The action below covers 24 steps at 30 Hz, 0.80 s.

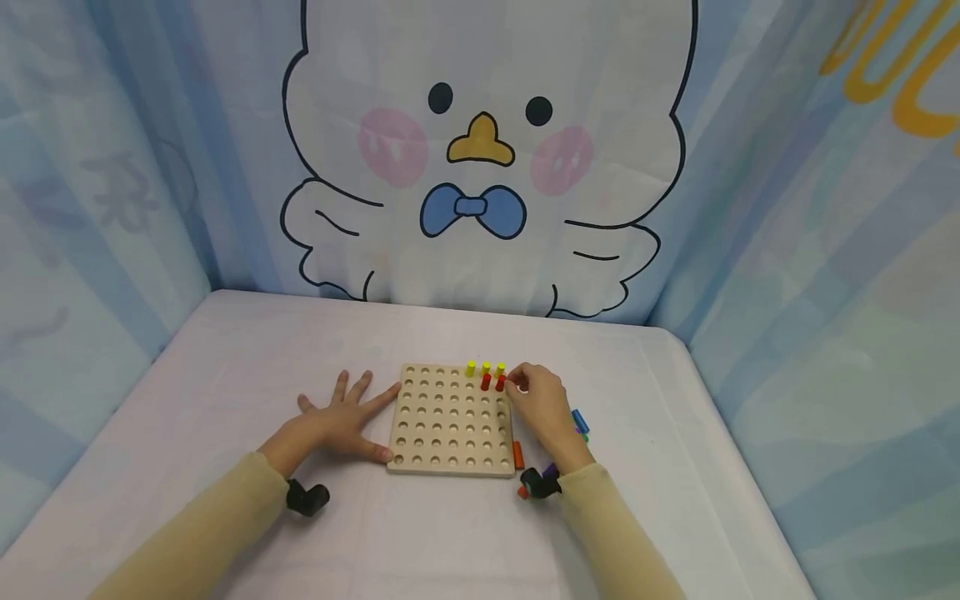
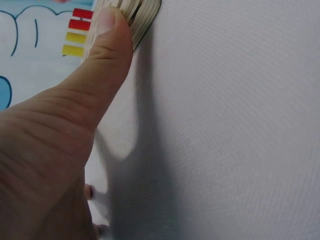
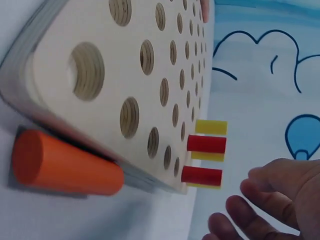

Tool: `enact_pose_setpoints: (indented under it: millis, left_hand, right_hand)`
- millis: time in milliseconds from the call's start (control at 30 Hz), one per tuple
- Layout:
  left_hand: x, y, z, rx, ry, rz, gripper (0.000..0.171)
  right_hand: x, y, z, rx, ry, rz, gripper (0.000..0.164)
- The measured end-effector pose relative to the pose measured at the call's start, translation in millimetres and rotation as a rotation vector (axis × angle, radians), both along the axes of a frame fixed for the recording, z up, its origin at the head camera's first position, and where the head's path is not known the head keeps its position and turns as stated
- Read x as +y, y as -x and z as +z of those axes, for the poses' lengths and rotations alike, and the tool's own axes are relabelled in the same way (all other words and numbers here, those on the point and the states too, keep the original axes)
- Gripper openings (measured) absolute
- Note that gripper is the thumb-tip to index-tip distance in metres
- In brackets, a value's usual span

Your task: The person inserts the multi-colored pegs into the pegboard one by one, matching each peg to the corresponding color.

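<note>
A wooden pegboard with rows of round holes lies on the table between the hands. Three yellow pegs stand along its far edge at the right, and two red pegs stand upright in the row before them. My left hand lies with fingers spread at the board's left side; its thumb and index finger touch that edge. By the far right corner, my right hand has loosely bent fingers. In the right wrist view these fingertips are apart from the nearer red peg and hold nothing.
An orange peg lies against the board's right side. Farther right, partly behind the right wrist, are a blue peg and other coloured pegs. A printed curtain stands behind the white table.
</note>
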<state>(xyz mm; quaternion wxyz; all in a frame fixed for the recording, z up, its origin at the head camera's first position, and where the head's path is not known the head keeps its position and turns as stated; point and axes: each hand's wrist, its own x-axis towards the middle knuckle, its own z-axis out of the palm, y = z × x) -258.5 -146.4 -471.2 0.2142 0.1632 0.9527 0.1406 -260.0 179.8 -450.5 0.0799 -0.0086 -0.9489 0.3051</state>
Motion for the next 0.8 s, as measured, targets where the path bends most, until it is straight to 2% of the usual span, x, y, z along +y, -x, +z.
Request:
enact_pose_setpoints:
  millis: [267, 467, 800]
  left_hand:
    - [-1, 1.2, -1.1, 0.000, 0.000, -0.001, 0.122]
    - [2, 1.2, -1.3, -0.012, 0.005, 0.003, 0.122]
    - [1, 0.8, -1.6, -0.005, 0.018, 0.003, 0.121]
  right_hand:
    - [25, -22.2, 16.2, -0.103, -0.073, 0.009, 0.019]
    - [40, -37.5, 21.7, -0.150, -0.101, -0.004, 0.022]
    - [68, -62.5, 17.1, -0.206, -0.131, 0.014, 0.024]
